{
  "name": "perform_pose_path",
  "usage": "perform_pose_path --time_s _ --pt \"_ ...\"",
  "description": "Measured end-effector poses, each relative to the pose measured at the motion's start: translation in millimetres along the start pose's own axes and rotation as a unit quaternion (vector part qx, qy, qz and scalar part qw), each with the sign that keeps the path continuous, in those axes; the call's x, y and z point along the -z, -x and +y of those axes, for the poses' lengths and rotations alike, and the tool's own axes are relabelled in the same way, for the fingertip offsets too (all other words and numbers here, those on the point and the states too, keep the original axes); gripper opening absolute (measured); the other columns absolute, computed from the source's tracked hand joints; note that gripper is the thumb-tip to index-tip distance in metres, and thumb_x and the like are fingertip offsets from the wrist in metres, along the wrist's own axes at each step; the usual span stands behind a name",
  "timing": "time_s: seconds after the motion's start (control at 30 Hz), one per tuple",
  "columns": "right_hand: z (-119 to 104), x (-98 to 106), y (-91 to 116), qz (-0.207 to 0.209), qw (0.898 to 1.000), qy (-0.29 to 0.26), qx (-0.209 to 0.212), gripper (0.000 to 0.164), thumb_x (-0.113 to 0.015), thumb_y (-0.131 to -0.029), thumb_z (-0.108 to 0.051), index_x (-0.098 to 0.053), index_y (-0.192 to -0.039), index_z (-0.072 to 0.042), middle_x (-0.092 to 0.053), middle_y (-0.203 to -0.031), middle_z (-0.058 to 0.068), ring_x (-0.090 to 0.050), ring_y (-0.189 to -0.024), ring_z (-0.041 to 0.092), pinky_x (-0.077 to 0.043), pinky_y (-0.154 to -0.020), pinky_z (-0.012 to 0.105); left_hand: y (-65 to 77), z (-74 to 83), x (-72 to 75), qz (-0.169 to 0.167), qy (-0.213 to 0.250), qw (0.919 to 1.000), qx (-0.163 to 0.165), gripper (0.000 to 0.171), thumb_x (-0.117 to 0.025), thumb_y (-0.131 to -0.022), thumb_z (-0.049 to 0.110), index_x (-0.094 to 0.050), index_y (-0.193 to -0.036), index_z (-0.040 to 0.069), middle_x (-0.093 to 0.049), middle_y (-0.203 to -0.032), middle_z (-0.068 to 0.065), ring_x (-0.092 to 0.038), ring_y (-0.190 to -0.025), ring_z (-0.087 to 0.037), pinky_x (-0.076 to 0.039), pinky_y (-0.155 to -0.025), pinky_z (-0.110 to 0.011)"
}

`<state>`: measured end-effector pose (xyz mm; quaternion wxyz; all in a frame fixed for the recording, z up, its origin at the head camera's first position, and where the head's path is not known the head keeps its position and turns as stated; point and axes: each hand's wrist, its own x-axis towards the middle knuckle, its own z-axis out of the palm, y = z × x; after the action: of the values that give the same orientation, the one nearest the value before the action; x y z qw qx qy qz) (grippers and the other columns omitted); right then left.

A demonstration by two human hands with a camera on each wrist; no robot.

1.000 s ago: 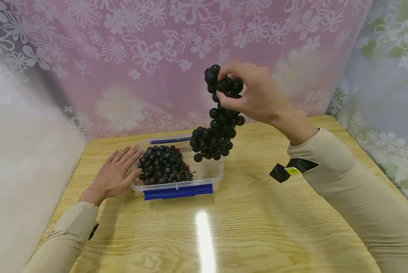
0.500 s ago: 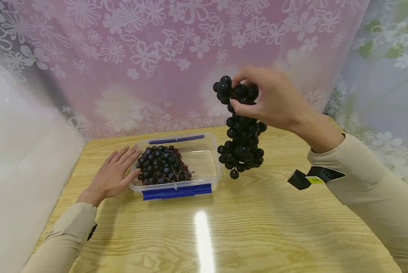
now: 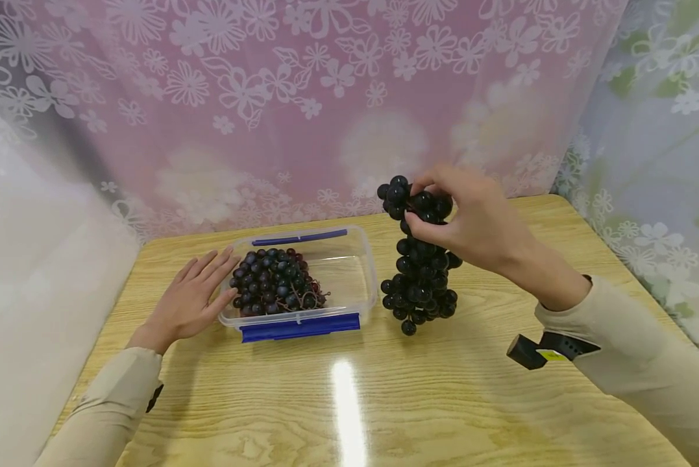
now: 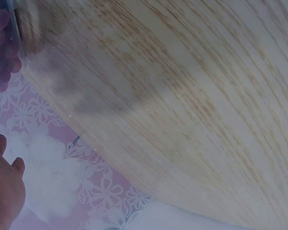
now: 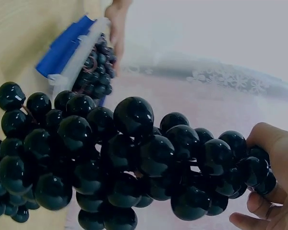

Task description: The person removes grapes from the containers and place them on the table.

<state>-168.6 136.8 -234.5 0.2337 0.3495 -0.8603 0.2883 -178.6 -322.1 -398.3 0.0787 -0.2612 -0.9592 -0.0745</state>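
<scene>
A bunch of black grapes (image 3: 422, 285) hangs upright from my right hand (image 3: 472, 220), which pinches it near the top between thumb and fingers. In the right wrist view the shiny black grapes (image 5: 153, 153) fill the middle, with the right hand (image 5: 278, 167) at their stem end. To the left stands a clear plastic box (image 3: 343, 279) with blue side clips, and a bunch of dark purple grapes (image 3: 273, 282) lies in its left half. My left hand (image 3: 191, 298) has its fingers spread, fingertips right at the box's left rim.
The wooden table (image 3: 256, 408) carries the box near its back edge. Behind it hangs a pink flowered curtain (image 3: 302, 143); a pale flowered curtain (image 3: 664, 194) lines the right side. A black strap device (image 3: 550, 350) is on the right wrist.
My right hand has carried the black grapes from over the box to the right, then lowered them toward the table beside it. The left hand stays at the box's left side.
</scene>
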Motion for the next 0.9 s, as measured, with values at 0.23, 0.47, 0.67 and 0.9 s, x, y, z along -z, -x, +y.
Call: perform_pose_path --time_s 0.23,0.47,0.67,0.9 --pt "9 -19 18 -0.023 0.999 -0.007 -0.037 0.021 -0.073 -0.083 -0.014 -0.064 -0.101 -0.012 -0.067 -0.094 0.001 -0.061 -0.075 0.017 -0.037 -0.053 0.03 0.5 -0.6 1.1 0.0 0.001 1.0 0.002 0.06 -0.04 -0.101 0.042 -0.026 -0.153 0.015 -0.017 -0.158 -0.005 -0.017 -0.142 -0.033 -0.009 -0.114 -0.048" --pt "26 -39 22 -0.034 0.996 -0.023 -0.075 0.017 -0.069 -0.087 -0.018 -0.061 -0.101 -0.014 -0.065 -0.087 0.002 -0.044 -0.052 0.013 -0.033 -0.049 0.03 -0.7 0.5 1.4 -0.008 0.002 1.0 0.002 0.061 -0.041 -0.101 0.042 -0.021 -0.154 0.019 -0.016 -0.158 -0.005 -0.016 -0.142 -0.032 -0.009 -0.114 -0.05" --pt "40 -52 18 -0.039 0.994 -0.035 -0.095 0.02 -0.068 -0.088 -0.023 -0.059 -0.103 -0.013 -0.064 -0.084 0.003 -0.042 -0.052 0.015 -0.035 -0.049 0.031 0.9 -0.4 1.5 -0.015 0.003 0.9998 0.012 0.061 -0.04 -0.101 0.043 -0.024 -0.154 0.015 -0.014 -0.159 -0.004 -0.015 -0.143 -0.031 -0.008 -0.114 -0.048" --pt "58 -62 11 -0.055 0.99 -0.03 -0.126 0.025 -0.068 -0.088 -0.028 -0.058 -0.106 -0.012 -0.062 -0.086 0.006 -0.045 -0.053 0.018 -0.037 -0.052 0.034 0.4 -1.6 2.1 -0.015 -0.005 0.9999 0.007 0.061 -0.04 -0.101 0.043 -0.022 -0.154 0.019 -0.015 -0.158 -0.004 -0.016 -0.143 -0.031 -0.008 -0.114 -0.047"
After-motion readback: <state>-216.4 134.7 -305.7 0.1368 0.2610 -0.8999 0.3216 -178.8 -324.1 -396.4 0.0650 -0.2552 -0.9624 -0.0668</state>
